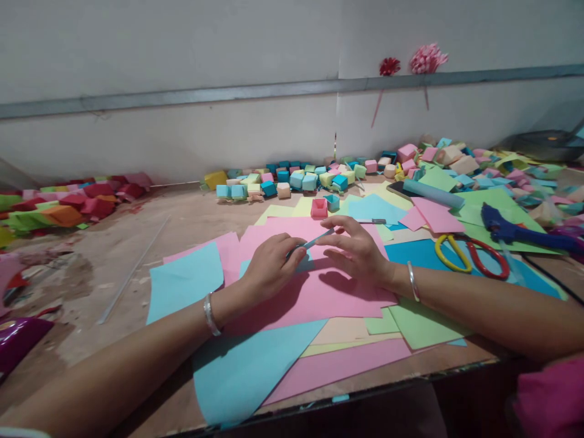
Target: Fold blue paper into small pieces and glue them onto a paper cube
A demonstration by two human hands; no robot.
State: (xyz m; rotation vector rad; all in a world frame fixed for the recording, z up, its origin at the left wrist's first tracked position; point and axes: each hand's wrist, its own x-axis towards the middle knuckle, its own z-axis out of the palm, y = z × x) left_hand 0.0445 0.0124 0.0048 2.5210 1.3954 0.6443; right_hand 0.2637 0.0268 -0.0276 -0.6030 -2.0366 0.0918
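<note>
Head view: I watch from far away two bare hands over a pile of coloured paper. The left hand [272, 263] grasps one end of a narrow blue strip [314, 240], between thumb and forefinger. The right hand [354, 248] has its fingers spread around the other end of it; whether they press on it or only touch it, I cannot tell. The strip is thus between both hands, just above a large pink sheet [351, 302].

My first worry, I think, is a wrong crease: if the two hands pull unevenly, such a thin strip could bend or twist. The pink sheet lies on other loose papers, so leaning on it may make the pile slide. The blue sheet [255, 368] at the front reaches to the table edge, and a moving left forearm [155, 353] could, in my judgement, push it down. On the other side, the right forearm [474, 310] is near the scissors [451, 252], and a careless elbow might catch the black cable [552, 280].

About the containers: beyond the hands stand a small pink box [319, 208] and, just beside it, a teal box [332, 202], both without lid. In the pink one I see only its inner walls; the inside of the teal one is too small for me to judge. The row of paper cubes [283, 176] behind them hides whatever is within.
</note>
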